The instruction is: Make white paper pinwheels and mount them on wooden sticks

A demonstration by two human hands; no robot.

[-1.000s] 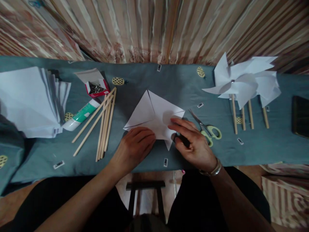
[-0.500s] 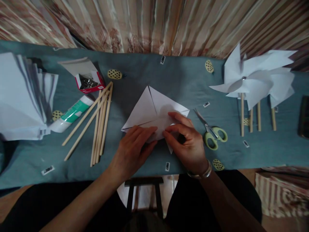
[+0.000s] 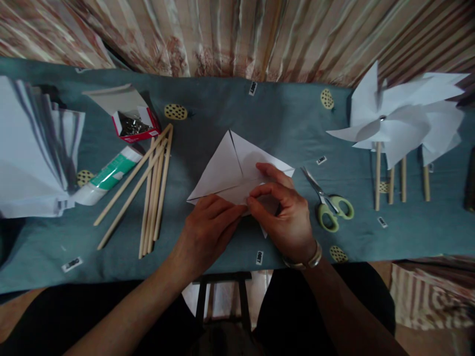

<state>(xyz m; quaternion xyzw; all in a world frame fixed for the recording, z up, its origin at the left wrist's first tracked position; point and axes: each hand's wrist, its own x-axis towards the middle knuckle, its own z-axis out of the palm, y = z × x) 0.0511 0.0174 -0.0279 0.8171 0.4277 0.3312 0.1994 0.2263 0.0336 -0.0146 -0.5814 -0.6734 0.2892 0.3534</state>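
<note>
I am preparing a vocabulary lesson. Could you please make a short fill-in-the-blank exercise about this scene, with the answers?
1. The left hand and the right hand touch the same sheet, whose colour is ____.
2. The scissors have handles coloured ____.
3. The tube lies ____ the paper stack and the wooden sticks.
4. The metal band is worn on the ____ wrist.

Missing words: white; green; between; right.
</note>
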